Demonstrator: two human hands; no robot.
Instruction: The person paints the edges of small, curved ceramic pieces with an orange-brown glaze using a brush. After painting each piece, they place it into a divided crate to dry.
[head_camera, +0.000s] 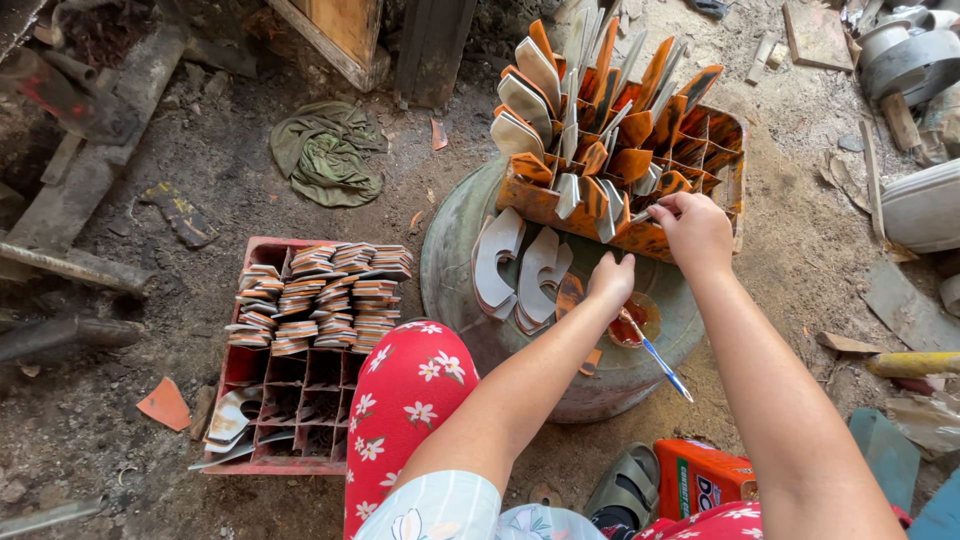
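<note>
Left fingers (612, 272) closed around a thin brush with blue handle (655, 355), bristle end over a small bowl of orange-brown paint (640, 318). Right fingers (672, 207) pinching the edge of one curved metal blade (612, 205) standing in the orange crate (640, 238). Blades there grey on one face, orange on the other, packed upright and fanned toward 12 o'clock. At 9 o'clock of the left hand (610, 280), three loose grey curved pieces (520, 265) lying on the round drum top (450, 270), serving as table. Farther toward 9 o'clock, red partitioned crate (232, 370) on the dirt floor: upper cells full of stacked pieces (320, 295), lower cells mostly bare.
</note>
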